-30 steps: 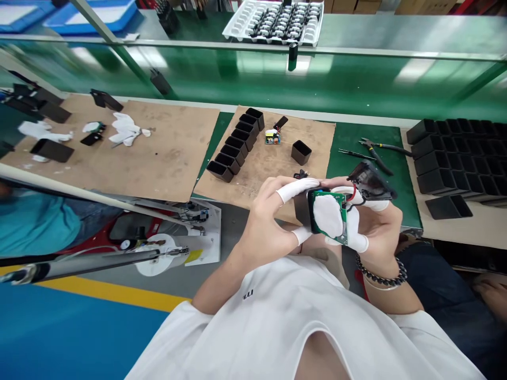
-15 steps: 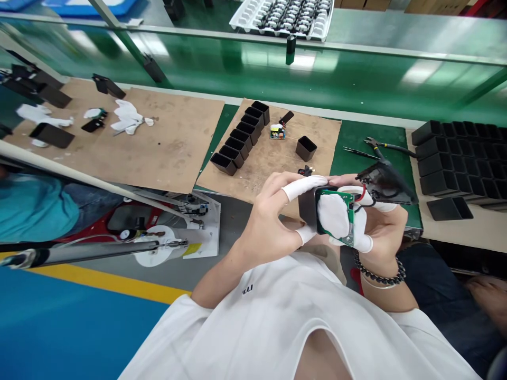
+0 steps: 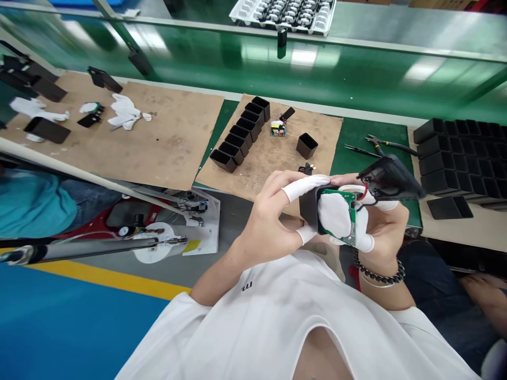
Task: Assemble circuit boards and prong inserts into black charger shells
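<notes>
Black boxy case point(image 3: 310, 208) clasped by left hand point(image 3: 271, 219), flat green board point(image 3: 349, 197) by right hand point(image 3: 383, 227)

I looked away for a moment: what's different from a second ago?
The black piece wired to the board moved slightly right. Nothing was taken or let go: the left hand still holds the case, the right hand the board. The pliers and row of cases stayed put.
</notes>
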### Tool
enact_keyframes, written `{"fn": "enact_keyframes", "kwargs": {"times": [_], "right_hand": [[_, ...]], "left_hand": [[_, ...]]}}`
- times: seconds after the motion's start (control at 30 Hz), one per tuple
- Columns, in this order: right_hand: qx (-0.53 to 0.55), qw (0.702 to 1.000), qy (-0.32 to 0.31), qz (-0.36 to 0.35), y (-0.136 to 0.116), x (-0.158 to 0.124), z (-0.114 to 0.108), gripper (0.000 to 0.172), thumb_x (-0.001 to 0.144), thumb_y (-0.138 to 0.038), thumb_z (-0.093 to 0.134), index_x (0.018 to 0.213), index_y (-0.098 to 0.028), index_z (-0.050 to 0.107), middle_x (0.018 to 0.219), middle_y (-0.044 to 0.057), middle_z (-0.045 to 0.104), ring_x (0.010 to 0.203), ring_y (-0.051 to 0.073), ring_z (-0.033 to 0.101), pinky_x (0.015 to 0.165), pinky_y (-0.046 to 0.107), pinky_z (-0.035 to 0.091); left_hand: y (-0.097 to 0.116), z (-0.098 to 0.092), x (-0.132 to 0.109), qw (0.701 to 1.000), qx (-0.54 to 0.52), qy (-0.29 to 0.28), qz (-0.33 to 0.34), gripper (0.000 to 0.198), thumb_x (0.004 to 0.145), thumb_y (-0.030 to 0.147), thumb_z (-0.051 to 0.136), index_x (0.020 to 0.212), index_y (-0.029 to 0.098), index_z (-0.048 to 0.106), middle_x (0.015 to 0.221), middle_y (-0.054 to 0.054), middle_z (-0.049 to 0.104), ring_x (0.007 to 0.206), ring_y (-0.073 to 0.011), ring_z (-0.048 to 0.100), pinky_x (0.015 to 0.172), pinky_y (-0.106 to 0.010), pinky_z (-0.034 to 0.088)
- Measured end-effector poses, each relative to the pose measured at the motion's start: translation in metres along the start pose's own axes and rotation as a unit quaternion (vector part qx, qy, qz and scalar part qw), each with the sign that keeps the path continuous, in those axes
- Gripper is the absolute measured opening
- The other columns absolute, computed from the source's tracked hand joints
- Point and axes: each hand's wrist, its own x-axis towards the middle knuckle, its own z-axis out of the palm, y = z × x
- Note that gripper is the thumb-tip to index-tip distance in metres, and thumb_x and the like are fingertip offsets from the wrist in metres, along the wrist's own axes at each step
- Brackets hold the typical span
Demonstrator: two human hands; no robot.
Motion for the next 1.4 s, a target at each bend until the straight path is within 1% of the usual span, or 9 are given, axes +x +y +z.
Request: {"fn": "enact_keyframes", "kwargs": {"times": [0.2,0.3,0.4,0.5,0.67,0.77,0.97,1.13,1.4], "right_hand": [[0.002,0.999,-0.011,0.035,0.002,-0.001,-0.001,0.049,0.064,-0.032,0.096,0.109,-0.037,0.080,0.119,0.003,0.076,0.110,0.031,0.073,0.098,0.053,0.061],[-0.001,0.999,-0.017,0.040,0.004,-0.005,-0.003,0.053,0.063,-0.023,0.096,0.111,-0.035,0.080,0.124,0.004,0.075,0.115,0.031,0.071,0.103,0.052,0.058],[-0.021,0.999,-0.026,0.020,0.004,-0.006,-0.004,0.052,0.066,-0.020,0.093,0.114,-0.032,0.080,0.124,0.006,0.075,0.117,0.033,0.071,0.107,0.054,0.056],[-0.046,0.998,-0.039,0.009,0.002,-0.005,-0.004,0.054,0.069,-0.021,0.091,0.119,-0.035,0.078,0.125,0.006,0.075,0.115,0.033,0.072,0.104,0.052,0.058],[-0.068,0.995,-0.067,-0.022,-0.001,0.000,-0.004,0.052,0.073,-0.014,0.086,0.120,-0.032,0.076,0.124,0.006,0.076,0.114,0.029,0.073,0.101,0.045,0.060],[-0.084,0.993,-0.078,-0.034,-0.001,0.002,-0.005,0.048,0.076,-0.016,0.084,0.121,-0.030,0.075,0.125,0.008,0.075,0.113,0.028,0.074,0.098,0.042,0.062],[-0.101,0.991,-0.077,-0.040,0.001,0.001,-0.010,0.049,0.079,-0.023,0.083,0.125,-0.036,0.072,0.127,0.006,0.076,0.115,0.031,0.074,0.095,0.047,0.063],[-0.121,0.990,-0.065,-0.035,0.001,-0.004,-0.014,0.056,0.077,-0.022,0.084,0.130,-0.036,0.071,0.127,0.006,0.076,0.114,0.030,0.075,0.094,0.045,0.063],[-0.102,0.993,-0.048,-0.039,0.007,-0.009,-0.010,0.058,0.075,-0.028,0.086,0.131,-0.038,0.073,0.123,0.005,0.077,0.106,0.032,0.076,0.088,0.046,0.064]], "left_hand": [[-0.008,0.000,-0.003,1.000,0.005,-0.001,-0.007,0.052,0.078,0.032,0.085,0.126,0.022,0.068,0.119,-0.011,0.072,0.109,-0.0260,0.068,0.093,-0.041,0.058],[-0.015,0.001,-0.006,1.000,0.007,-0.001,0.003,0.055,0.076,0.033,0.087,0.126,0.023,0.068,0.118,-0.009,0.072,0.106,-0.0252,0.068,0.090,-0.040,0.057],[-0.022,0.003,-0.008,1.000,-0.007,-0.001,0.014,0.053,0.078,0.028,0.084,0.127,0.028,0.067,0.115,-0.006,0.073,0.104,-0.0247,0.068,0.090,-0.040,0.057],[-0.030,0.005,-0.011,0.999,-0.030,-0.005,0.015,0.053,0.079,0.025,0.081,0.129,0.030,0.065,0.117,-0.005,0.072,0.107,-0.0250,0.067,0.092,-0.041,0.056],[-0.044,0.010,-0.020,0.999,-0.032,-0.016,-0.018,0.052,0.082,0.036,0.079,0.131,0.029,0.066,0.123,-0.006,0.072,0.112,-0.0274,0.069,0.095,-0.043,0.057],[-0.050,0.013,-0.023,0.998,-0.047,-0.017,-0.030,0.053,0.083,0.039,0.078,0.133,0.030,0.065,0.126,-0.006,0.072,0.114,-0.0288,0.070,0.096,-0.045,0.059],[-0.048,0.015,-0.021,0.996,-0.069,-0.030,-0.049,0.050,0.085,0.041,0.074,0.134,0.037,0.064,0.127,-0.003,0.071,0.117,-0.0293,0.070,0.099,-0.047,0.060],[-0.048,0.014,-0.021,0.997,-0.031,-0.034,-0.065,0.053,0.080,0.043,0.078,0.130,0.032,0.066,0.121,-0.005,0.071,0.116,-0.0315,0.068,0.097,-0.049,0.058],[-0.044,0.013,-0.023,0.997,-0.031,-0.029,-0.058,0.060,0.075,0.044,0.083,0.132,0.038,0.063,0.119,-0.004,0.069,0.122,-0.0341,0.064,0.101,-0.051,0.056]]}}
